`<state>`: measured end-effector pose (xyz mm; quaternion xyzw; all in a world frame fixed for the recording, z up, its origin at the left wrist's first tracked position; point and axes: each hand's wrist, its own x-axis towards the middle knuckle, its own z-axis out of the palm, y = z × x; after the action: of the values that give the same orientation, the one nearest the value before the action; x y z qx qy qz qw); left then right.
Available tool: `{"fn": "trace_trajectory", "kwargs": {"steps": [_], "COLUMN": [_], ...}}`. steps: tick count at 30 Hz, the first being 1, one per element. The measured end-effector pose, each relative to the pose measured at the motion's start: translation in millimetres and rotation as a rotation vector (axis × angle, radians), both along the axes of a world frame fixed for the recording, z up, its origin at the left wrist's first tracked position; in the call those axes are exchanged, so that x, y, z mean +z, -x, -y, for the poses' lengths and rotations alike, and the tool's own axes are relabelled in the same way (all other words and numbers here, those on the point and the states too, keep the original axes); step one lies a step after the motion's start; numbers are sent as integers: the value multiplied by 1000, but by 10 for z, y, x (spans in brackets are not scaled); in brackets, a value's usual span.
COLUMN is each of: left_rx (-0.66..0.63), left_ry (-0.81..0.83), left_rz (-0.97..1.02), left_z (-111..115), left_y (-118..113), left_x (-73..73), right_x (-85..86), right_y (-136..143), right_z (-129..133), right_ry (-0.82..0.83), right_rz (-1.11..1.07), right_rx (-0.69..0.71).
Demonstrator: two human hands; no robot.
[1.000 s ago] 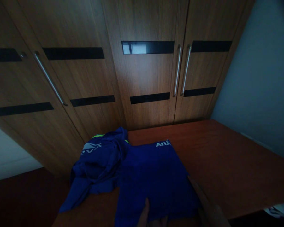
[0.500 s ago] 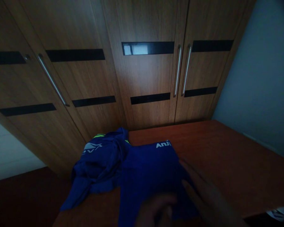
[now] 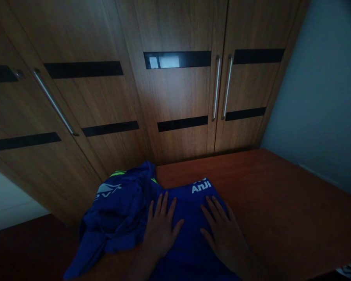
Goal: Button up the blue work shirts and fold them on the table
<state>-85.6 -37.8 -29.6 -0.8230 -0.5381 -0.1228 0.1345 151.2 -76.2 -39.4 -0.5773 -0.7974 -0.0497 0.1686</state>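
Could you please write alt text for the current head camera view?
A person's left hand and right hand lie spread flat on a smooth blue garment with white lettering. A crumpled blue garment lies to its left on a reddish-brown surface, before a wooden wardrobe.

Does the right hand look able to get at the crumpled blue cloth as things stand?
Probably not straight across: the left hand rests on the flat blue cloth, between the right hand and the crumpled blue cloth. A path over or beyond the left fingertips looks open, though.
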Motion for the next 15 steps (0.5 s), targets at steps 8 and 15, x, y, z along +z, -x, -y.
{"fn": "trace_trajectory", "kwargs": {"steps": [8,15], "left_rx": [-15,-172], "left_ry": [-29,117], "left_rz": [-30,-23], "left_z": [103,542], "left_y": [-50,-452], "left_x": [133,119], "right_x": [-47,-71], "right_y": [-58,-554], "right_z": [-18,49], "right_ry": [-25,-58], "right_rz": [8,72], "right_rx": [-4,18]}}
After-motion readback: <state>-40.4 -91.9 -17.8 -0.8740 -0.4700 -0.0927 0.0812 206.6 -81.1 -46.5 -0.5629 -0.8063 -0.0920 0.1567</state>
